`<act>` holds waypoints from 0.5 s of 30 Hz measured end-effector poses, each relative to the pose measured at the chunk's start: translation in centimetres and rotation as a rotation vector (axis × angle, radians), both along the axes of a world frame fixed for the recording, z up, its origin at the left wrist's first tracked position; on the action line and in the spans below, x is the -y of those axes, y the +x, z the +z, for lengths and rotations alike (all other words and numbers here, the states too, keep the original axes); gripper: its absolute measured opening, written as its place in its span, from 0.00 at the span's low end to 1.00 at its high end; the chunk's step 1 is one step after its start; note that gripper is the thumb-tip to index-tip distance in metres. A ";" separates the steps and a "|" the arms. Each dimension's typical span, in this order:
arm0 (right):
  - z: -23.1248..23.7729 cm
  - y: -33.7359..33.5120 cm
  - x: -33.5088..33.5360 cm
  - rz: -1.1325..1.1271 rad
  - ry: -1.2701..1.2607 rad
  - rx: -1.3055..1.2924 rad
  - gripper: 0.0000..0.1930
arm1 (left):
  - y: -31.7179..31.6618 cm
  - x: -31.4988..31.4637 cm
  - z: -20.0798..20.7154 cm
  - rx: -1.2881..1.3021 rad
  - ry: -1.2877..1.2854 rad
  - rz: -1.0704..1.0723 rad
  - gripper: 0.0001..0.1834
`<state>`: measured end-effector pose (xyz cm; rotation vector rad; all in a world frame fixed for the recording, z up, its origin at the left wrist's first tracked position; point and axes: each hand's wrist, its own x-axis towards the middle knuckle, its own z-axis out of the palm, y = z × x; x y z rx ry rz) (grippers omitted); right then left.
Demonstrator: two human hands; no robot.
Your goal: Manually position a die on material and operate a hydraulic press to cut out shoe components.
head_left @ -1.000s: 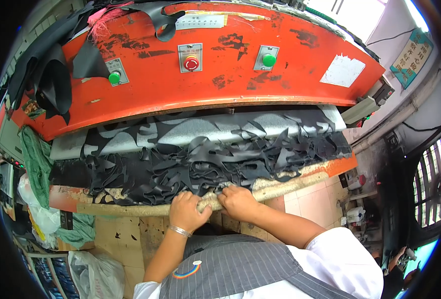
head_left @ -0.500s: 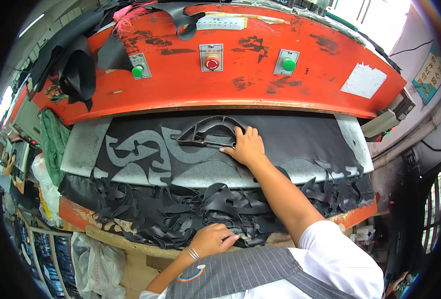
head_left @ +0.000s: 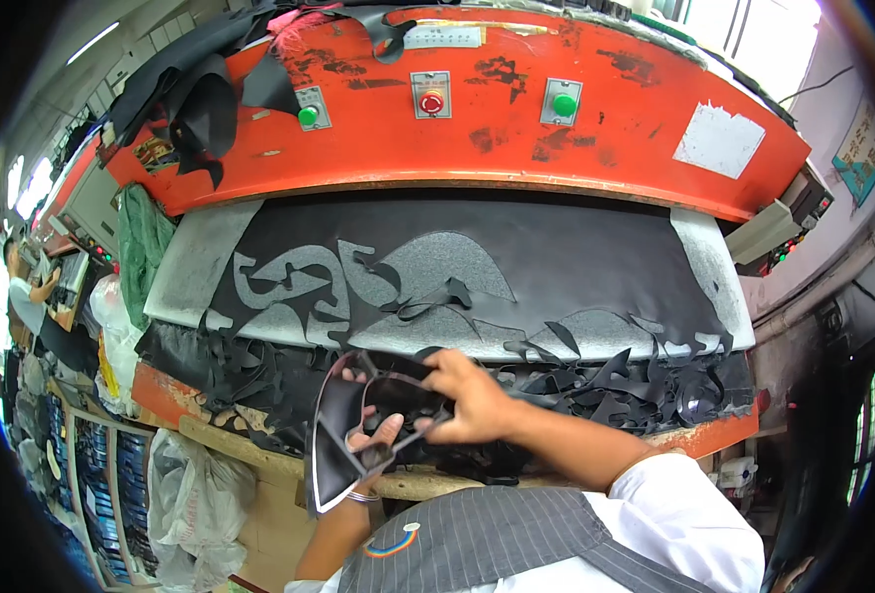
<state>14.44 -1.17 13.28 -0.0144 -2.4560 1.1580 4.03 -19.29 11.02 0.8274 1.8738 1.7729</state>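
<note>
In front of my apron, over the near edge of the bed, a curved metal cutting die [head_left: 331, 435] is tilted between my hands. My right hand [head_left: 472, 400] grips its right end, fingers bent over the rim. My left hand [head_left: 383, 435] is at the die from below and behind; its fingers and thumb show through the die's openings, the rest hidden by the frame. Beyond lies a black sheet of leather-like material [head_left: 576, 252] on a pale cutting board [head_left: 200, 262]. Curved cut-outs in the sheet show the grey board, one of them large and arched.
Above the board stands the machine's red beam [head_left: 378, 138] with two green buttons [head_left: 564, 105] and a red one [head_left: 431, 103]. Black offcuts [head_left: 635, 385] heap along the near edge. Plastic bags [head_left: 195, 504] hang at lower left. Another person [head_left: 27, 287] works far left.
My right hand has lifted the die off the sheet and brought it toward me. My left hand has come up to it. An arched cut-out now shows where the die lay.
</note>
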 end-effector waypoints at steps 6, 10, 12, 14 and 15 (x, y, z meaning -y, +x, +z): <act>0.2 3.5 6.3 0.154 -0.129 0.019 0.24 | 4.5 5.2 1.3 0.364 0.066 0.054 0.28; -2.0 6.4 9.2 0.134 -0.225 0.078 0.24 | 6.5 9.4 2.3 -0.220 -0.038 0.106 0.14; -1.1 7.5 10.1 0.100 -0.165 0.126 0.24 | 7.7 13.7 1.6 -0.420 0.014 0.155 0.11; -0.9 8.4 11.8 0.039 -0.227 0.237 0.23 | 10.9 17.5 2.6 -0.304 -0.100 0.212 0.12; -1.4 8.9 12.6 0.059 -0.212 0.285 0.24 | 12.8 19.9 2.7 -0.189 -0.203 0.224 0.12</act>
